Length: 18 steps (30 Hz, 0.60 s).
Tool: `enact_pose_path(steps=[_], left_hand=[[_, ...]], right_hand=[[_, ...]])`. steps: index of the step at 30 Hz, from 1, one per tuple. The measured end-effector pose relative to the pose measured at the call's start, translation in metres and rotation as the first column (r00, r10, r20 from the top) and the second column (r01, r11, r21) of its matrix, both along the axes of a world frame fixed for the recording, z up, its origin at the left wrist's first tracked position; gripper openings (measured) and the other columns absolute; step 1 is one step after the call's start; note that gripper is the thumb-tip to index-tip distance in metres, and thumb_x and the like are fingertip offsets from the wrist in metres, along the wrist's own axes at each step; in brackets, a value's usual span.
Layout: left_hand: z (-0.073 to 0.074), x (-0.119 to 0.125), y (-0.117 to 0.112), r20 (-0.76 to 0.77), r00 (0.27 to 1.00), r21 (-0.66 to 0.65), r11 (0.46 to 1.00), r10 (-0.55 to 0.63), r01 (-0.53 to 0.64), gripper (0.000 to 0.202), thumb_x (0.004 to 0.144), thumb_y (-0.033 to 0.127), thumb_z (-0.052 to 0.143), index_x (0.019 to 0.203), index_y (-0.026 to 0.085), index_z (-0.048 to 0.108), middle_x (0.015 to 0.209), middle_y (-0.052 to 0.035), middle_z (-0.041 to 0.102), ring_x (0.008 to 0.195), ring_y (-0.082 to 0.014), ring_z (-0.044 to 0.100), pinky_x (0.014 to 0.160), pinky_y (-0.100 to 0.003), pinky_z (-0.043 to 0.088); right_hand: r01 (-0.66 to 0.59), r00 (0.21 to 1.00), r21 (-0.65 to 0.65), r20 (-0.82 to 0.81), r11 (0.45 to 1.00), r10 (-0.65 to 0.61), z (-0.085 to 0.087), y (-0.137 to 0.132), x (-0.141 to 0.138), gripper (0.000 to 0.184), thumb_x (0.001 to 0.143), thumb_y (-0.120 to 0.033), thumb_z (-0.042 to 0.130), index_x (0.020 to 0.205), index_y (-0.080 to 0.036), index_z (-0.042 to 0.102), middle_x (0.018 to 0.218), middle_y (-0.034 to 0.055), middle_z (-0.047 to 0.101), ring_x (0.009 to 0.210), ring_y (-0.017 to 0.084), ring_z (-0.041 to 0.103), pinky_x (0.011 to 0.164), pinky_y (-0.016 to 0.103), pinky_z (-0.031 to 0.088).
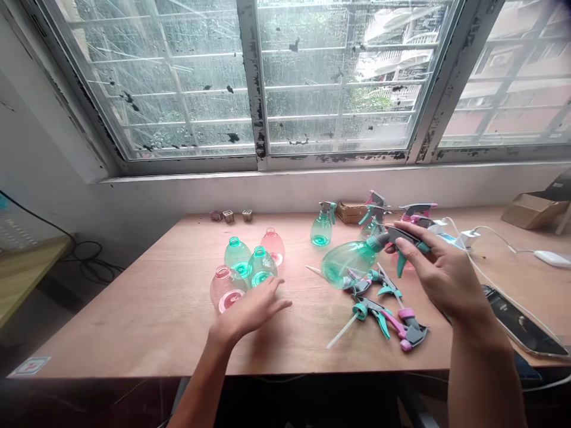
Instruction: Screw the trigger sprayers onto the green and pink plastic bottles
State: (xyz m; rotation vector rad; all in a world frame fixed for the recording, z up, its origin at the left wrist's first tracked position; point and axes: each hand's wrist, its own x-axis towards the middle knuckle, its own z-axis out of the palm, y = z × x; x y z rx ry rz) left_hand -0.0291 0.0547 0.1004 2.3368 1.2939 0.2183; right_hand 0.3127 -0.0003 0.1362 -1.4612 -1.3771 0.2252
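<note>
My right hand (439, 270) grips a green spray bottle (348, 261) by its grey and teal trigger head, fingers wrapped round it. The bottle is tilted nearly on its side, its base pointing left, above several loose trigger heads (377, 309). My left hand (254, 306) has its fingers stretched out beside a headless green bottle (261, 264); whether it touches the glassy wall I cannot tell. Around that bottle stand another green bottle (236, 255), a pink bottle (272, 245) and a nearer pink bottle (225, 285), all without heads.
At the back stands a green spray bottle (321, 226) with its head on, and more sprayers are partly hidden behind my right hand. A phone (521, 321), white cables and a charger (553, 259) lie right. Small cubes (228, 216) and a cardboard box (535, 209) sit near the wall.
</note>
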Motion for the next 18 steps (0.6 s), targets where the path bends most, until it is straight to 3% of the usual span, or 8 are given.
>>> enact_pose_path(steps=[2,6,7,8,10,12,15,18], left_hand=[[0.002,0.007,-0.009,0.047,0.999,0.064,0.998,-0.020,0.017,0.077,0.102,0.058,0.059,0.163,0.021,0.033,0.168,-0.0195,0.042,0.154,-0.0373,0.042,0.123,-0.051,0.041],[-0.003,0.040,-0.029,0.131,0.990,0.224,0.974,-0.047,0.017,0.117,0.089,0.071,0.070,0.169,0.023,-0.001,0.178,-0.0197,0.017,0.164,-0.0393,0.016,0.130,-0.057,0.026],[-0.008,0.051,-0.032,0.153,0.987,0.277,0.961,-0.040,-0.004,0.125,0.085,0.072,0.075,0.169,0.024,-0.004,0.177,-0.0202,0.017,0.164,-0.0407,0.013,0.131,-0.060,0.023],[-0.014,0.060,-0.034,0.224,0.975,0.386,0.918,0.000,-0.088,0.127,0.081,0.073,0.078,0.169,0.023,0.001,0.174,-0.0217,0.027,0.162,-0.0428,0.020,0.129,-0.062,0.027],[-0.027,0.075,-0.034,0.336,0.936,0.498,0.823,0.108,-0.274,0.118,0.081,0.068,0.081,0.166,0.024,0.012,0.165,-0.0233,0.043,0.154,-0.0455,0.038,0.122,-0.065,0.037],[-0.035,0.081,-0.032,0.358,0.922,0.509,0.796,0.149,-0.326,0.098,0.087,0.056,0.082,0.162,0.024,0.026,0.157,-0.0222,0.053,0.146,-0.0455,0.049,0.118,-0.065,0.041],[-0.036,0.080,-0.030,0.343,0.930,0.487,0.822,0.133,-0.297,0.063,0.096,0.033,0.075,0.151,0.023,0.045,0.146,-0.0177,0.063,0.136,-0.0410,0.058,0.115,-0.061,0.044],[-0.025,0.073,-0.033,0.334,0.940,0.446,0.868,0.068,-0.221,0.051,0.097,0.024,0.069,0.146,0.022,0.053,0.145,-0.0161,0.064,0.138,-0.0404,0.056,0.118,-0.063,0.039]], right_hand=[[-0.094,0.995,0.014,-0.021,0.995,0.094,-0.001,0.001,-0.012,0.043,0.100,-0.047,0.061,0.135,-0.026,0.070,0.118,0.0104,0.081,0.110,0.035,0.076,0.091,0.047,0.063],[-0.279,0.954,0.043,-0.102,0.959,0.282,-0.007,0.008,-0.046,0.043,0.101,-0.043,0.062,0.137,-0.020,0.070,0.105,0.0101,0.081,0.088,0.029,0.078,0.079,0.043,0.065],[-0.315,0.938,0.036,-0.143,0.948,0.317,-0.009,0.010,-0.054,0.044,0.101,-0.043,0.062,0.138,-0.020,0.069,0.102,0.0095,0.081,0.078,0.026,0.076,0.071,0.041,0.065],[-0.344,0.921,0.025,-0.184,0.939,0.342,-0.012,0.010,-0.061,0.045,0.101,-0.044,0.063,0.139,-0.020,0.068,0.099,0.0088,0.080,0.070,0.024,0.073,0.062,0.039,0.063],[-0.389,0.895,0.001,-0.234,0.921,0.379,-0.017,0.011,-0.072,0.047,0.102,-0.045,0.063,0.141,-0.020,0.067,0.095,0.0079,0.079,0.062,0.021,0.070,0.051,0.034,0.057],[-0.428,0.882,-0.019,-0.226,0.903,0.414,-0.021,0.011,-0.077,0.044,0.102,-0.044,0.062,0.138,-0.019,0.067,0.093,0.0079,0.078,0.069,0.023,0.072,0.051,0.032,0.055],[-0.440,0.893,-0.093,-0.147,0.893,0.425,-0.023,0.011,-0.078,0.031,0.101,-0.041,0.059,0.123,-0.020,0.064,0.095,0.0077,0.076,0.079,0.025,0.074,0.059,0.033,0.056],[-0.394,0.914,-0.247,-0.010,0.885,0.405,-0.020,0.011,-0.076,0.024,0.103,-0.045,0.055,0.099,-0.023,0.064,0.085,0.0052,0.076,0.071,0.025,0.073,0.059,0.034,0.053]])
